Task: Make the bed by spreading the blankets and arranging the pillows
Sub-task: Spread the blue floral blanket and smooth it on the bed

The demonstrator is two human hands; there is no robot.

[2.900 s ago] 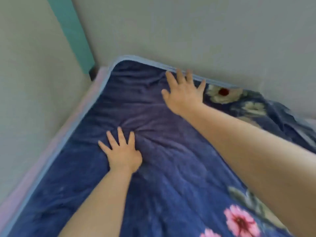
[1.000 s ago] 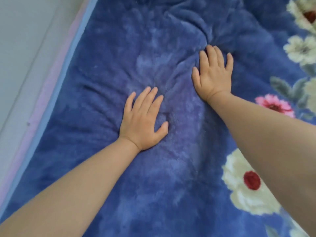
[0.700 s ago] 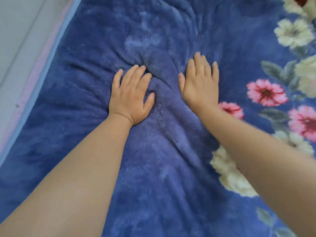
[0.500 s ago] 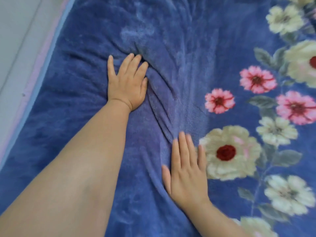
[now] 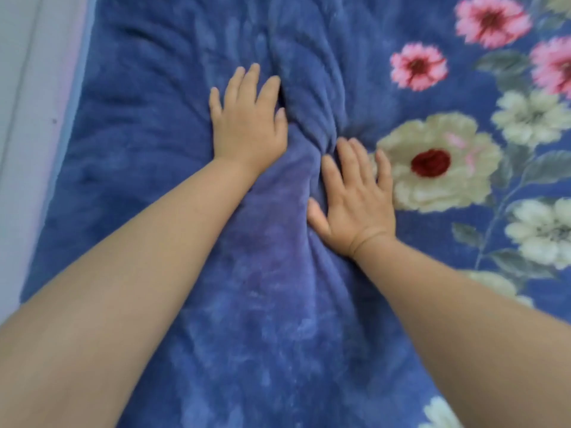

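**Both palms flat on a rumpled blue floral blanket**

The blanket fills nearly the whole view, spread over the bed up to the left edge of the mattress. It is a plush, deep-blue fleece with a soft sheen, plain blue across its left and middle parts. Its right side carries a printed flower pattern: a large cream flower with a dark red centre, smaller cream blooms below and above it, pink flowers toward the top right, and grey-green leaves and stems between them. A pale blue trim runs down the blanket's left border, with a thin pink strip just beside it and a light grey wall beyond.

The fabric is not smooth. Folds gather into a bunched ridge in the upper middle, running between the two hands, and shallower creases fan out to the left.

The left hand lies palm down on the blue fleece, fingers straight and slightly spread, pressing at the left of the ridge. The right hand lies nearer and to the right, also flat with straight fingers, its little finger touching the edge of the cream flower. Both bare forearms reach in from the bottom corners.
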